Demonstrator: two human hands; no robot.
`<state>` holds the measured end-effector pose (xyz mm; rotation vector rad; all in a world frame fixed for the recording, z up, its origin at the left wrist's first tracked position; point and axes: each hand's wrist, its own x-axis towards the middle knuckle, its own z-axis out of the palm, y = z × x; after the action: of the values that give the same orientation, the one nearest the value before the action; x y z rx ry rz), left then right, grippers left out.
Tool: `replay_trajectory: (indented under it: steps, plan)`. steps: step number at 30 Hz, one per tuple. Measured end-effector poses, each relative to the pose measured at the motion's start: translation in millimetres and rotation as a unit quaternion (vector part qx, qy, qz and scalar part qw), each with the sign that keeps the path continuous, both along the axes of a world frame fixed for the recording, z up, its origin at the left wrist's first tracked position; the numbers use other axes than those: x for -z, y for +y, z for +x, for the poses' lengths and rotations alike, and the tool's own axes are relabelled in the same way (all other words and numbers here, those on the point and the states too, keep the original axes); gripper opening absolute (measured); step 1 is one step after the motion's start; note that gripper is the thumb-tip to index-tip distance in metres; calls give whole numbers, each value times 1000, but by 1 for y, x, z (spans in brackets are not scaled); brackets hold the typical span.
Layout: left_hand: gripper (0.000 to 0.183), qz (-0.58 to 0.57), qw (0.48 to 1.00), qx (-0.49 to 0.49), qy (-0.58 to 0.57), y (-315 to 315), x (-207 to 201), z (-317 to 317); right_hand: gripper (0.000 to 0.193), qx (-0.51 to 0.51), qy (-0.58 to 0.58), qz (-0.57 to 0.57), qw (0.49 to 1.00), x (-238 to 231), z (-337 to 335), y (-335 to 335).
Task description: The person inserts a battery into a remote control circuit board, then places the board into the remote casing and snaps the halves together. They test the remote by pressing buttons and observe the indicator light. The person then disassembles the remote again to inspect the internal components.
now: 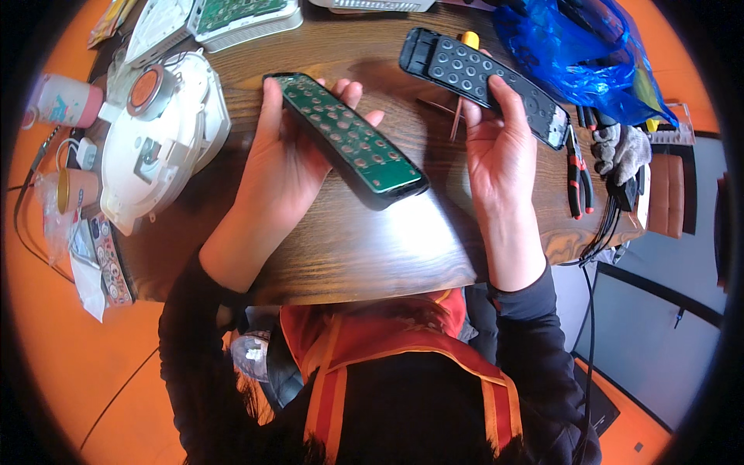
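Red cloth of an apron [372,329] lies nearest, edged in orange, between two black sleeves [535,349] reaching over the brown wooden table [349,267]. Above it the left hand [291,159] grasps a remote half [353,139] with a green circuit board, thumb along one side, fingertips curled round the other. To its right, the right hand [500,151] grips a black cover [465,66] with a rubber keypad, thumb pressed on its face, the other fingers mostly behind it. Both pieces are held up, well apart. Beside the cover, red-and-black pliers [576,178] lie near a grey glove [626,151] and black cables [608,229]. On the left, a brown cup [77,190], a big white housing [159,155] and a pink-and-white cup [70,101] crowd the table's edge. A yellow handle [470,39] is partly hidden behind the cover. Farther off sit a crumpled blue bag [577,50] and a white case [246,27] holding another green board, cut off above. Markings on the remote half's board are too small to read; a pale patch [558,120] at the cover's lower end is indistinct.
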<state>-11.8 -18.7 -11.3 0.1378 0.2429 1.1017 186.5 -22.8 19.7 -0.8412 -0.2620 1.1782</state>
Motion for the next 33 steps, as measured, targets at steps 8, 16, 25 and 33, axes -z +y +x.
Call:
replay_trajectory:
  steps: [8,16,25,33]
  plan:
    - [51,30,998,50,-9,-5,1,2,18,14,-26,37,999,-6,-12,-4]
    - [54,-6,998,51,43,-11,-7,8,37,4,-67,69,995,-11,-15,-7]
    - [53,1,997,52,51,-12,-11,9,26,8,-69,74,995,-11,-17,-7]
    - [58,35,996,82,17,-11,-8,9,19,31,-96,32,994,-5,-14,-3]
